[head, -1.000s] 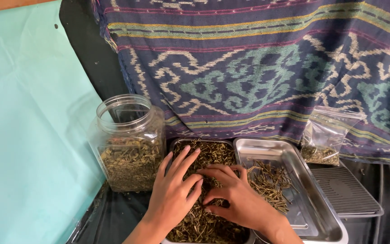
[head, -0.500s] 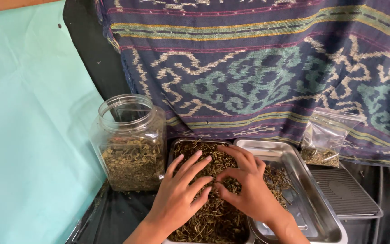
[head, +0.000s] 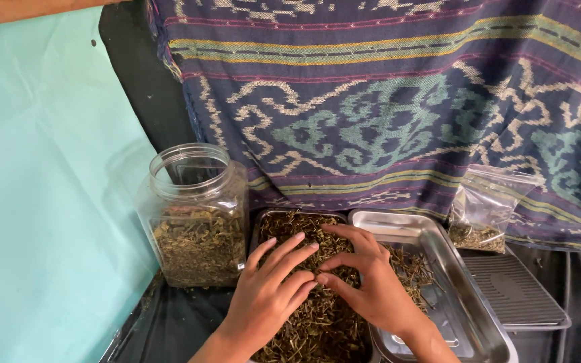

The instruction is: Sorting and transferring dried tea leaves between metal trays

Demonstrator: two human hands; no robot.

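At lower centre, the left hand [head: 268, 296] and right hand [head: 364, 286], fingers spread, press loose brown dried herbs [head: 311, 323]: light, brittle, best scooped from underneath

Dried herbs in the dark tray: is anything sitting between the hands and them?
Nothing visible does. The left hand and right hand both rest directly on the dried herbs in the dark tray, fingers spread. The open clear jar stands to the left and the steel tray lies to the right, both off to the side.
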